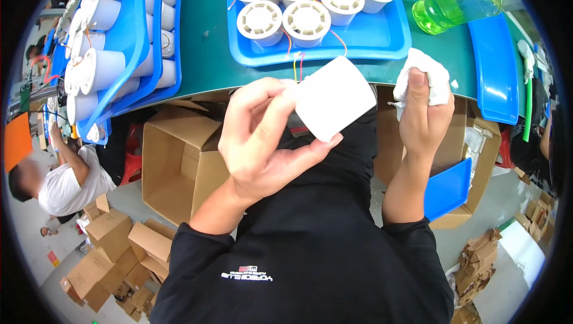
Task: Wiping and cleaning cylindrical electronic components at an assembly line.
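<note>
My left hand (256, 139) grips a white cup-shaped plastic housing (337, 100), tilted, with its smooth side toward me. Thin coloured wires trail from its far end toward the tray. To the right, my right hand (424, 109) is closed around a crumpled white cloth (427, 70), apart from the housing. Beyond both hands, a blue tray (382, 40) on the green table holds several similar white housings (307, 22) standing upright, slotted round tops facing up, some with red and yellow wires.
Stacked blue trays (149, 64) full of white housings stand at the left. A bottle of green liquid (453, 4) lies at the back right, near an upright-leaning blue tray (492, 67). Cardboard boxes (173, 163) sit below the table edge. Another person (71, 177) is at far left.
</note>
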The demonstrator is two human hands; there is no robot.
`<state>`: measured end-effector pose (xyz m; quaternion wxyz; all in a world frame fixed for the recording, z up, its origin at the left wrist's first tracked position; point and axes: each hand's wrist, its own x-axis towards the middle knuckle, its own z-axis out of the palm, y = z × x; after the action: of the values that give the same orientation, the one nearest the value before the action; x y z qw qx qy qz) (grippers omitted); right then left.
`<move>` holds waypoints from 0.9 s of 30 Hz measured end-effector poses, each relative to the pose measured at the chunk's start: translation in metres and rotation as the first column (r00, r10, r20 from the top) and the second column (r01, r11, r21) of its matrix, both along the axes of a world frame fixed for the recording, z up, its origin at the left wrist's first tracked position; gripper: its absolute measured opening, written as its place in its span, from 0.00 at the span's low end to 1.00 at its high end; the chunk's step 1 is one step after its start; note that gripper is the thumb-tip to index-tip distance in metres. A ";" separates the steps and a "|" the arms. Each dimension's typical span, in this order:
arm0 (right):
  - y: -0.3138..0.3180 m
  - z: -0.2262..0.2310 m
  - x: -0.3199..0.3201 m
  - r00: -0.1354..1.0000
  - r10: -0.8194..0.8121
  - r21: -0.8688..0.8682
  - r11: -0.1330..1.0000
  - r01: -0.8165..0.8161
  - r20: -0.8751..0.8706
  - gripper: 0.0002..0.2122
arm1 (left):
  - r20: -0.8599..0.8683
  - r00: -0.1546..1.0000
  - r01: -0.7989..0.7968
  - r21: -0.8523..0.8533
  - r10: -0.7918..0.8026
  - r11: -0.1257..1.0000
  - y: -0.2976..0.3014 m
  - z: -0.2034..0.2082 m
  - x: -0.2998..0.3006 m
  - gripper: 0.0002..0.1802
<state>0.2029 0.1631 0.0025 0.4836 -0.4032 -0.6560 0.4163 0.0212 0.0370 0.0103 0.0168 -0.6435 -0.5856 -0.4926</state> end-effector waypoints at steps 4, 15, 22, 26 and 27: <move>-0.003 -0.002 0.009 0.999 0.031 0.008 0.999 -0.031 -0.024 0.09 | -0.204 0.979 0.054 0.119 -0.028 0.991 0.003 -0.001 -0.008 0.35; -0.007 -0.002 0.021 0.987 0.159 0.218 0.963 -0.155 0.001 0.13 | -0.242 0.969 0.129 0.288 -0.058 0.949 0.012 -0.002 -0.009 0.23; -0.006 -0.004 0.027 0.983 0.123 0.145 0.984 -0.103 -0.136 0.09 | -0.397 0.915 0.193 0.276 -0.072 0.941 0.021 0.008 -0.011 0.18; -0.006 -0.019 0.037 0.973 0.000 0.057 0.998 0.014 -0.232 0.09 | -0.314 0.916 0.246 -0.050 -0.249 0.968 0.067 0.052 -0.002 0.25; -0.005 -0.023 0.042 0.969 -0.050 0.007 0.999 0.053 -0.242 0.09 | -0.244 0.928 0.248 -0.153 -0.280 0.957 0.080 0.061 0.004 0.30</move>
<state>0.2448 0.1580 -0.0208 0.5734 -0.3632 -0.5841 0.4452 0.0252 0.1167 0.0709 -0.0105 -0.7761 -0.5144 -0.3647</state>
